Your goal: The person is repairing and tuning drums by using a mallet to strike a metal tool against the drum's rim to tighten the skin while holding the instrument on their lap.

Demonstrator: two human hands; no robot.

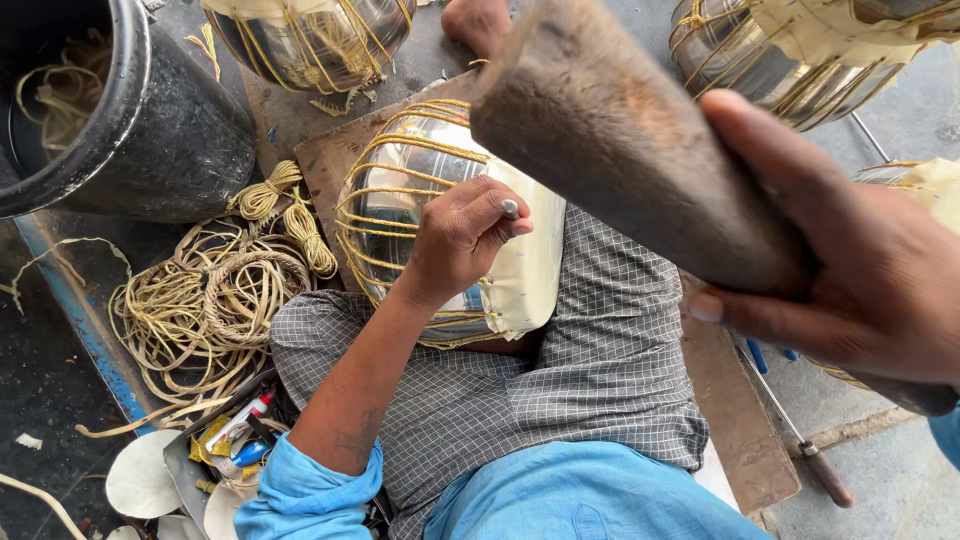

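Drum work is what shows: a shiny round metal drum shell laced with yellow cord [420, 200] lies on its side across the person's lap, on the grey checked cloth [600, 330], with its pale skin head [530, 260] turned toward the raised tool. The left hand [460, 240] is closed on a small metal punch [510, 208], its tip set at the rim of the skin. The right hand [860, 270] is clamped around a thick worn wooden mallet [620, 140], lifted above the drum.

To do this well, I judge the punch should stay steady at the rim and the blow should fall straight on its top, because the thumb is very close.

Beside the drum, away from the mallet, lies a loose pile of yellow cord coils [220, 290]; beyond it stands a black bucket [140, 120]. 2 more laced shells [310, 40] [790, 50] stand past the drum, and a bare foot [478, 22] is between them. Nothing blocks the stroke.
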